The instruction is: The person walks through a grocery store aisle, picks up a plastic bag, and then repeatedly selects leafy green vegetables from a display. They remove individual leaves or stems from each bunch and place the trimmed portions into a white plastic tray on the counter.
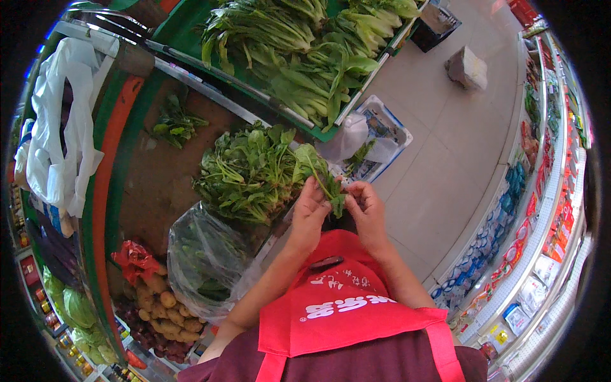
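My left hand (310, 210) pinches a small bunch of leafy greens (316, 168) by its stems, in front of my red apron (334, 296). From the other side, my right hand (368, 210) has its fingertips closed on the lower leaves of the same bunch. Just left of my hands, a large heap of leafy greens (243, 172) lies on the brown display shelf (148, 200). Below that heap, a clear plastic bag (205, 253) with more greens inside rests at the shelf's front edge.
A green upper tray (181, 33) holds long lettuces (305, 62). On the floor stand a white crate (403, 136) and a dark box (434, 26). Potatoes (167, 310) lie lower left, cabbages (79, 310) beyond an orange-edged divider (107, 191). Packaged-goods shelves (539, 229) line the right.
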The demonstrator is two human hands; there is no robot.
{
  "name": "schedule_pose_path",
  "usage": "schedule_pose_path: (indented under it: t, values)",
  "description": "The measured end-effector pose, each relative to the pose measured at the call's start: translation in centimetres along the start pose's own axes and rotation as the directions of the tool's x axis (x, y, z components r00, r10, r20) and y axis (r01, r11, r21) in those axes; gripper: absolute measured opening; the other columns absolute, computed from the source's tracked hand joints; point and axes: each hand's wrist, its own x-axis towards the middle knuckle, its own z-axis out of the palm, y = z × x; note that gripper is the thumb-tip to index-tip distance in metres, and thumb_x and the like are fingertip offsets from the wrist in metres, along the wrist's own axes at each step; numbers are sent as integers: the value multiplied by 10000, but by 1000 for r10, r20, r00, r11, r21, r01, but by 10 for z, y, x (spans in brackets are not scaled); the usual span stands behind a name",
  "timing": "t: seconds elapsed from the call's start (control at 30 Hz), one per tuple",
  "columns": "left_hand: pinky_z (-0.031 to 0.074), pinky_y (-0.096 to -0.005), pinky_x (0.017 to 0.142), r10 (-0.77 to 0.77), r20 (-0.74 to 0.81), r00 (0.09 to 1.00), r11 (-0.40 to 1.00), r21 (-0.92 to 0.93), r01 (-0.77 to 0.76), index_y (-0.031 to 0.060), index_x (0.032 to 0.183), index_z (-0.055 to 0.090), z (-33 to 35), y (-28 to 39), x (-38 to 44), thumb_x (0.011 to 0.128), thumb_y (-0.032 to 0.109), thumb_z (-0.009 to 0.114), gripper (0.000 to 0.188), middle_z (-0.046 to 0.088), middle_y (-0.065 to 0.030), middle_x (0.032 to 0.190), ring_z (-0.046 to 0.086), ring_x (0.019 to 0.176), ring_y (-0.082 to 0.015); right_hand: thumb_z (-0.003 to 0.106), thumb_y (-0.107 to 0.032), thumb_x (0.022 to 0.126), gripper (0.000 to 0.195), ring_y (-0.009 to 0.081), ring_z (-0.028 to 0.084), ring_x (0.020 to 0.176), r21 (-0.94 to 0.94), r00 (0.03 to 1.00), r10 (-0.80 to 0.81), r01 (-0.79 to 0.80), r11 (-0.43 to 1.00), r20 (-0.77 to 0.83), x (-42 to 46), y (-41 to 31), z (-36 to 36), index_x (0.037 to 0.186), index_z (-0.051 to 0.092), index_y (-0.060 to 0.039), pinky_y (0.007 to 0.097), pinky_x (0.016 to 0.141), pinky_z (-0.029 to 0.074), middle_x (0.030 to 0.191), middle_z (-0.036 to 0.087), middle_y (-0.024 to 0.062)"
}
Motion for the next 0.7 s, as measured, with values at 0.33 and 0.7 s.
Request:
schedule_pose_path:
  t: [0.33,0.7]
  values:
    - [465,-363,1090,46,-101,994,993,115,-34,24,1566,241,-10,-9,4,955,-111,535,692,592,-193,1386,591,1277,-256,698,-81,924,187,235,629,784,-570,953,-252,303,764,169,-6,-4,1,1079,628,-3,366,700,501,922,650,127]
    - [515,-299,961,31,-173,984,993,120,-11,-19,1487,294,-2,2,6,910,-55,689,701,647,-139,1246,635,1116,-177,660,-170,980,189,217,636,860,-220,999,-8,19,975,51,-8,14,-6,1061,626,-3,338,793,503,936,663,109]
